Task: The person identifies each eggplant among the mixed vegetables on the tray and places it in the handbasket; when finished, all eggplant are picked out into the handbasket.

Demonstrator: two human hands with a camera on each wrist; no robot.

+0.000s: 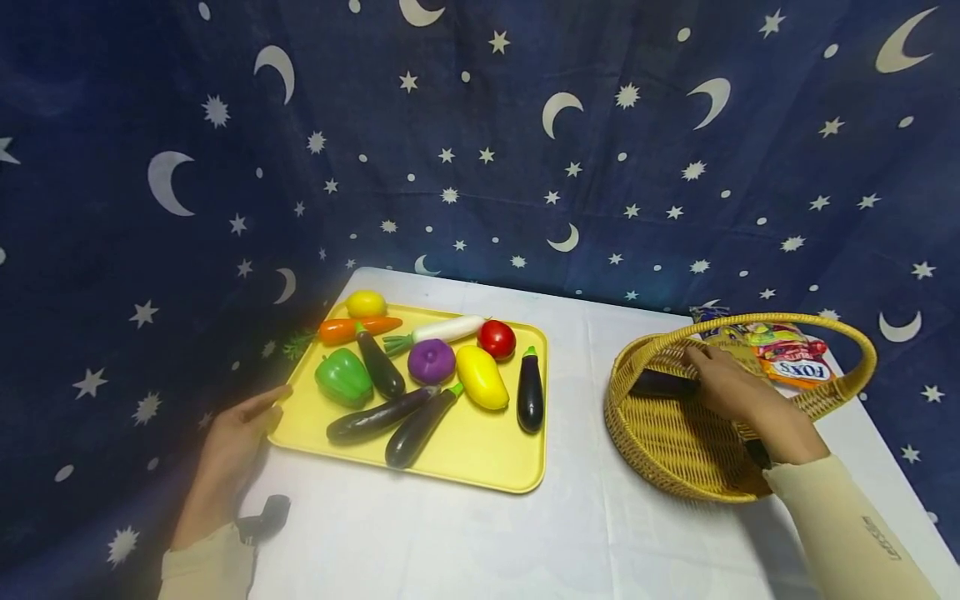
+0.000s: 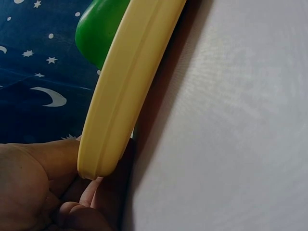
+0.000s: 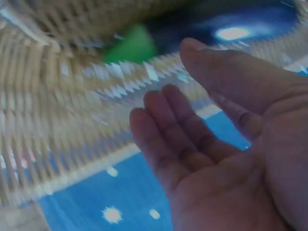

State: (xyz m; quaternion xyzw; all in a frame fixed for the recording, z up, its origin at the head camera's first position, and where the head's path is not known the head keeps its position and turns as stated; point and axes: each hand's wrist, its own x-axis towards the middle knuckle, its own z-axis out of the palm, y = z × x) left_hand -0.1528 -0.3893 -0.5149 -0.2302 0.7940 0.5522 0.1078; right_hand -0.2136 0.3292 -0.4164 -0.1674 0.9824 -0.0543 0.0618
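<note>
My left hand [image 1: 231,446] grips the left corner of a yellow tray [image 1: 480,454]. In the left wrist view the thumb lies on one side of the tray's rim [image 2: 118,91] and fingers on the other. My right hand [image 1: 731,385] reaches into a wicker basket [image 1: 682,429] on the right. Its fingers are spread loosely in the right wrist view, with nothing between them. Close to it inside the basket lies a dark eggplant [image 1: 658,384], whose green end [image 3: 132,45] shows beside the thumb. Another dark piece [image 1: 757,452] is mostly hidden under the wrist.
On the tray lie several eggplants [image 1: 530,392], a green bell pepper [image 1: 343,377], a carrot [image 1: 358,329], a lemon [image 1: 366,303], a white radish [image 1: 446,331], a purple round vegetable [image 1: 431,362], a tomato [image 1: 497,340] and a mango [image 1: 482,378]. Snack packets [image 1: 797,358] stand behind the basket's arched handle [image 1: 765,318].
</note>
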